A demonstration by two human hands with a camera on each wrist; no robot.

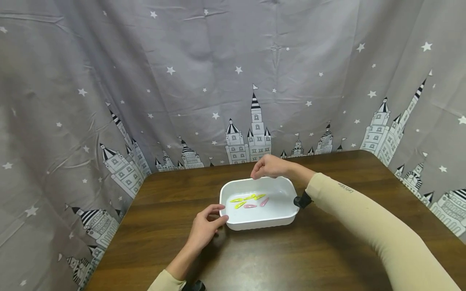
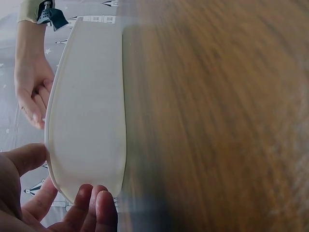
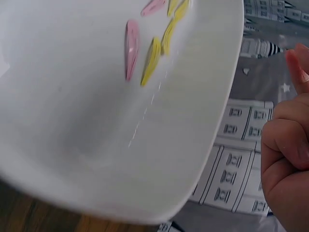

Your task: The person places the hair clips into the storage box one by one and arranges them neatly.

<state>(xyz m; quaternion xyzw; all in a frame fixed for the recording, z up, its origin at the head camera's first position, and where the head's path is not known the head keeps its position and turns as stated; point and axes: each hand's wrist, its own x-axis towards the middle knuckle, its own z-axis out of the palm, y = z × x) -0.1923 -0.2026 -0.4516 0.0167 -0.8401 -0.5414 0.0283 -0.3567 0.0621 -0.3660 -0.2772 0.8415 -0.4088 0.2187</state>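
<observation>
A white rectangular tray (image 1: 260, 222) with rounded corners and raised walls stands on the table. Inside, toward its left half, lie several yellow snap hair clips (image 1: 239, 205) and two pink ones (image 1: 250, 206). My left hand (image 1: 205, 226) holds the tray's near left corner, thumb at the rim and other fingertips against the outer wall in the left wrist view. Over the far rim hovers my right hand (image 1: 272, 166), fingers curled and fingertips pointing down; nothing shows between them. The right wrist view has this hand (image 3: 289, 140) at its right edge, beyond the tray wall.
Dark brown wood makes up the tabletop (image 1: 164, 238). Right behind its far edge hangs a grey curtain (image 1: 204, 101) printed with stars and castles. Black wrist straps (image 1: 303, 199) sit at the cuffs of both beige sleeves.
</observation>
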